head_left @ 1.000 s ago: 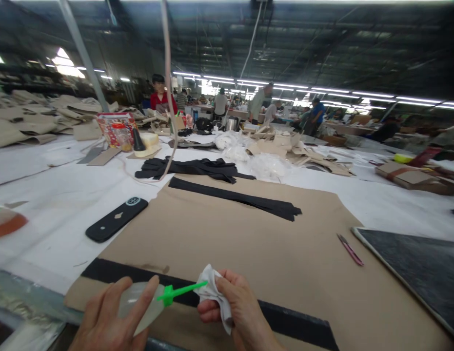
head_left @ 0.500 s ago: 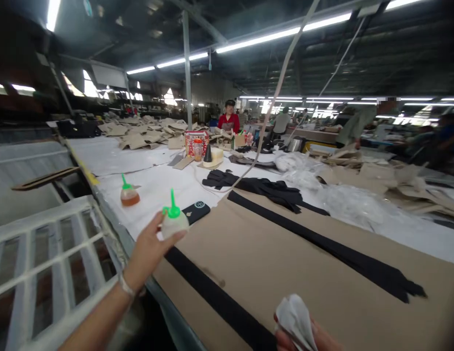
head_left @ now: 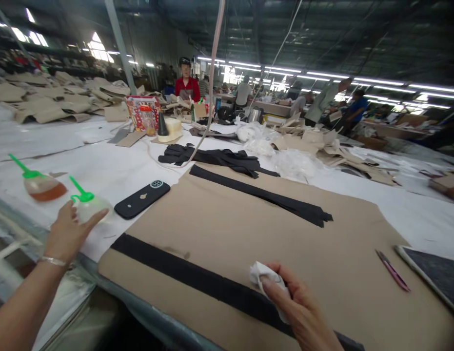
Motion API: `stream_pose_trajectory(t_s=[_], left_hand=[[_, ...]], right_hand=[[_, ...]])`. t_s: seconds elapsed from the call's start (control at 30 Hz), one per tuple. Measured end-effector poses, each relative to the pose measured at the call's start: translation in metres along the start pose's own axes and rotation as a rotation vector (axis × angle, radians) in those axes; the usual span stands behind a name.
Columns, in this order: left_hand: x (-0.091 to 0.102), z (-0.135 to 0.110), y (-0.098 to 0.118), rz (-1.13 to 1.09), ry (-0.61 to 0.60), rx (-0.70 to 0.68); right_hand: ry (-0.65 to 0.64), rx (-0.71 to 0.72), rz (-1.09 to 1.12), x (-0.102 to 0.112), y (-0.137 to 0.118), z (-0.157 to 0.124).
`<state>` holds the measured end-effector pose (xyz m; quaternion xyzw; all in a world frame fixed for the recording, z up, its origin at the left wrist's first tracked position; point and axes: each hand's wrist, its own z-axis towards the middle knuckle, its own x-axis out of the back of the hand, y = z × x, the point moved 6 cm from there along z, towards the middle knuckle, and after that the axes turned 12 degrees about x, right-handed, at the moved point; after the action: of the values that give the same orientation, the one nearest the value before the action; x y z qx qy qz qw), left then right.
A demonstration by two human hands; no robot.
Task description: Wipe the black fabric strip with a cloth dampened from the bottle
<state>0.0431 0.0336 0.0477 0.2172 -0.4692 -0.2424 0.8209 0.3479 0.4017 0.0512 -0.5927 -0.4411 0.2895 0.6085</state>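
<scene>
My left hand is wrapped round a squeeze bottle with a green nozzle cap, at the left of the table. A second squeeze bottle, holding amber liquid, stands beside it. In my right hand a crumpled white cloth or tissue is pinched between thumb and fingers, over the tan sheet. Beneath it a black strip runs along the sheet's near side. Another bundle of black strips lies along the far side.
A phone lies right of the held bottle. Pink-handled snips and a dark framed panel are at the right. Black fabric pieces, a hanging hose and clear plastic are farther back. Co-workers are in the background.
The view has swung right and down, bringing the snips and panel into sight. The held bottle now sits lower, near the white tabletop. My right hand with the white cloth shows more fully.
</scene>
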Motion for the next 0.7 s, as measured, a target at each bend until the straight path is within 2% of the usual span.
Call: stream_pose_trajectory(t_s=[0.07, 0.1, 0.2, 0.3, 0.37, 0.47, 0.57, 0.63, 0.7], left_hand=[[0.015, -0.022, 0.016, 0.036, 0.082, 0.049], [0.02, -0.038, 0.028, 0.036, 0.086, 0.034], [0.007, -0.096, 0.069, -0.03, -0.163, -0.16], [-0.01, -0.132, 0.076, -0.061, -0.225, -0.196], [-0.021, -0.136, 0.065, -0.058, -0.228, -0.183], [-0.031, -0.131, 0.049, -0.063, -0.243, -0.183], [-0.035, -0.128, 0.041, -0.069, -0.256, -0.179], [-0.036, -0.128, 0.04, -0.065, -0.263, -0.167], [-0.037, -0.129, 0.04, -0.055, -0.275, -0.154]], right_hand=[[-0.117, 0.128, -0.142, -0.022, -0.009, 0.014], [-0.173, 0.191, -0.208, -0.036, -0.014, 0.021], [-0.296, 0.378, -0.39, -0.082, -0.031, 0.045], [-0.399, 0.569, -0.531, -0.131, -0.046, 0.065], [-0.461, 0.681, -0.628, -0.161, -0.053, 0.074], [-0.536, 0.816, -0.797, -0.203, -0.053, 0.083], [-0.624, 0.866, -0.961, -0.235, -0.042, 0.09], [-0.675, 0.858, -1.006, -0.244, -0.034, 0.093], [-0.704, 0.85, -1.011, -0.238, -0.029, 0.092]])
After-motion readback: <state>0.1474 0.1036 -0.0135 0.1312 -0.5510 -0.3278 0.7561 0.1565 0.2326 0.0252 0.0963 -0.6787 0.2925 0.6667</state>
